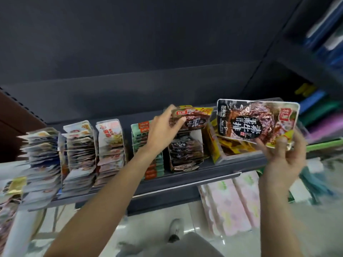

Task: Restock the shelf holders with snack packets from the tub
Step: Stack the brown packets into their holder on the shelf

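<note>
While a person stands facing a dark shelf (pixel 185 179), both bare arms reach up to it from below. Along the shelf runs a row of upright holders (pixel 185 145), each packed front to back with small snack packets; the rows at the far left are blurred. No tub is in view.

Largest of the loose things is a big packet (pixel 258 121), glossy black and red with bold white characters, held level above the yellow holder (pixel 213 145) at the right end of the row. The right hand (pixel 284 156) grips it by its lower right corner, thumb across the front, fingers curled behind. It looks flat, light and crinkly, a foil pouch that would bend rather than break. Its shiny skin seems slippery, so a pinch at the sealed edge, as now, appears the surest hold.

Smaller is a brown packet (pixel 191 118) at the top of the dark holder in the middle of the row. The left hand (pixel 165 127) pinches its left end, thumb on the face, fingers wrapped over the top edge. This one also looks thin and soft, likely to buckle if pushed from the end, so it probably wants guiding in by its stiff seam.

Below the shelf lie pale pink wrapped packs (pixel 232 204), and a white shoe (pixel 175 229) shows on the floor.
</note>
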Motion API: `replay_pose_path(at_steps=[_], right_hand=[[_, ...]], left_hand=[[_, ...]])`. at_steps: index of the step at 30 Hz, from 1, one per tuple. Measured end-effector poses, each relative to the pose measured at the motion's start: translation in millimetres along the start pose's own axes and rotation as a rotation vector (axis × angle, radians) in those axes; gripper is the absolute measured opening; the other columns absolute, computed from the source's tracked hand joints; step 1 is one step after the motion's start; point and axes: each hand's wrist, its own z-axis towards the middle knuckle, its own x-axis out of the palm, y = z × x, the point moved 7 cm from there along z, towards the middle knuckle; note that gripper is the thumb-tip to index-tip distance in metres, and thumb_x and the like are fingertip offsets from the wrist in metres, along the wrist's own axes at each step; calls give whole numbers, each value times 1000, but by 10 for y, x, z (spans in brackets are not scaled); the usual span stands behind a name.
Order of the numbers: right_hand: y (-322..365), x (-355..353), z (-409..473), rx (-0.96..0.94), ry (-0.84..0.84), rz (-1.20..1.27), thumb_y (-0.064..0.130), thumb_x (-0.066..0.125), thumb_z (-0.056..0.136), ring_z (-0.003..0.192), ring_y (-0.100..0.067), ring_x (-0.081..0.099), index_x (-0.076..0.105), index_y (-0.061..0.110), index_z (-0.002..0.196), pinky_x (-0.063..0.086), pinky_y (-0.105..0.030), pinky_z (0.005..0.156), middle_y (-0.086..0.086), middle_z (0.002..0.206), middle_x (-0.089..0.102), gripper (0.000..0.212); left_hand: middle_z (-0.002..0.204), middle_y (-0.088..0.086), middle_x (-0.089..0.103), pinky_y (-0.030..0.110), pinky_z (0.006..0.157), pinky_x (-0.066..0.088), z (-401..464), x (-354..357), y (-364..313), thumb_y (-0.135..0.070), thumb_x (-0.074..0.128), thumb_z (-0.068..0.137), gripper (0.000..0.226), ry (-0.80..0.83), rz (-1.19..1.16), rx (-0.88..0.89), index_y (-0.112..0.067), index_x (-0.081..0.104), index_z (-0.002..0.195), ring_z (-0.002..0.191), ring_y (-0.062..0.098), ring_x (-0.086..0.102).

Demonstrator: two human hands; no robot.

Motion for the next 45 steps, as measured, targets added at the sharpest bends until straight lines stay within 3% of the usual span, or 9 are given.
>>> replay_pose_path(at_steps=[7,13,18,23,27,34,37,41,45], right_hand=[[-223,182,250,77,71,3,12,42,101,104,-17,62,52,22,109,58,-28,76,-13,125,52,17],[-297,377,289,85,163,15,14,39,102,104,-8,63,53,27,107,59,-29,77,15,108,58,19],[-181,750,321,-135,471,-77,19,40,102,110,-12,60,55,27,116,58,-28,76,17,115,57,22],[-265,1412,89,-410,941,-324,14,42,101,89,-2,67,60,22,119,58,-24,69,18,102,64,26],[-518,1764,-128,-576,1163,-597,1,51,95,67,15,50,65,15,117,35,-5,54,9,78,60,30],[-908,1702,-289,-529,1479,-1046,11,43,99,119,-23,55,59,21,129,45,-40,97,-4,125,63,35],[-661,1596,-272,-535,1325,-926,9,47,97,121,-21,52,53,20,135,42,-42,102,-3,123,63,40],[-52,1546,-438,-541,996,-577,20,46,98,96,-11,65,60,19,124,51,-33,89,5,109,69,29],[318,1777,-1236,-555,986,-365,23,48,97,79,-7,67,65,14,111,50,-16,73,4,94,72,24]], left_hand=[[76,-1,71,40,70,54,41,-268,-21,-35,70,84,24,-48,314,47,-14,68,96,71,22,67],[86,-5,74,32,78,50,-134,-21,25,-40,61,89,18,205,640,228,-29,71,99,81,20,68],[104,-10,68,35,87,25,-281,475,207,-47,32,100,39,544,1021,298,-29,66,108,99,16,53],[120,-12,64,34,94,29,-336,391,229,-45,46,96,33,490,965,290,-36,59,124,109,15,53],[118,-13,65,32,94,29,-400,335,249,-41,48,96,30,436,963,270,-35,59,123,109,13,55],[121,-14,62,32,99,29,-447,306,333,-42,41,98,32,386,942,221,-36,57,126,113,12,52],[108,-11,69,31,98,32,-467,134,164,-40,52,94,28,216,772,262,-29,66,115,106,12,58],[72,-6,66,28,77,42,-744,-538,-115,-26,56,91,20,-326,385,333,-13,69,83,72,11,58],[73,-5,57,23,64,39,-1278,-1297,60,-24,48,96,28,-630,211,240,-7,61,79,66,11,50]])
